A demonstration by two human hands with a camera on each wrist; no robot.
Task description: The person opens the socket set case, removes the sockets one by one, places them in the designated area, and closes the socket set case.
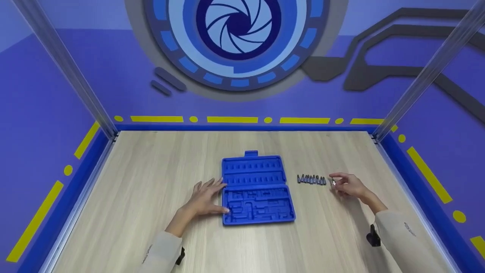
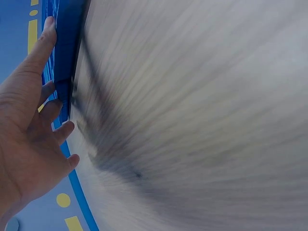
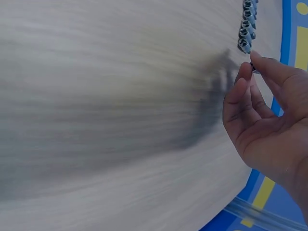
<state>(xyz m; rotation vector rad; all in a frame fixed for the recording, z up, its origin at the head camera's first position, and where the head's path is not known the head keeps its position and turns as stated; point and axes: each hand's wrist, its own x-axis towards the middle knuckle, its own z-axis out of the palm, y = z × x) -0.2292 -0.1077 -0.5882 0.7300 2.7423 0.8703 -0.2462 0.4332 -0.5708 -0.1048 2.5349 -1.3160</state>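
An open blue plastic tool case [image 1: 258, 218] lies on the table, its moulded slots bare. My left hand [image 1: 204, 198] rests at the case's left side, fingers spread and thumb on the front half's rim. In the left wrist view, that hand [image 2: 31, 120] is beside the blue case wall [image 2: 65, 43] with extended fingers. To the right of the case, my right hand [image 1: 349, 185] pinches a small metal socket bit [image 1: 334, 182] between thumb and fingertips. The fingers partly hide this bit [image 3: 254, 69] in the right wrist view. A row of similar socket bits [image 1: 311, 179] lies just left of that hand.
The case's lid half [image 1: 253, 173] lies folded back toward the far side, with its latch tab [image 1: 251, 153] at the back. Blue panel walls [image 1: 242, 108] and metal frame posts [image 1: 428, 79] bound the light wooden table [image 1: 159, 159].
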